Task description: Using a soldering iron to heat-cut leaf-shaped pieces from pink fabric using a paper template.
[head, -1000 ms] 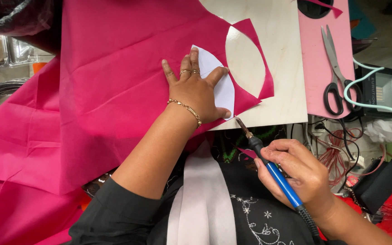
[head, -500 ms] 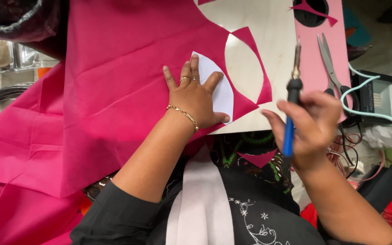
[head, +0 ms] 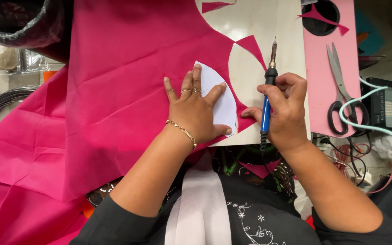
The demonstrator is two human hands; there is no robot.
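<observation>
— What holds the fabric?
— The left hand [head: 196,113], fingers splayed flat, pins a curved white paper template [head: 218,97] on creased magenta cloth [head: 114,90].
— And at three o'clock?
— The right hand [head: 284,111] grips a blue-handled soldering iron [head: 267,97], metal tip upward, over the pale wooden board [head: 259,27].

The person is wearing a black top with long sleeves pushed up well above the wrists, so both forearms are showing bare. White thread embroidery of curling stems and small flowers is running across the chest on the right, and a broad pale band of cloth is hanging down the middle. The left hand [head: 196,113] is wearing two gold rings and a thin gold chain bracelet at the wrist. The right hand [head: 284,111] is wearing no jewellery that shows.
</observation>
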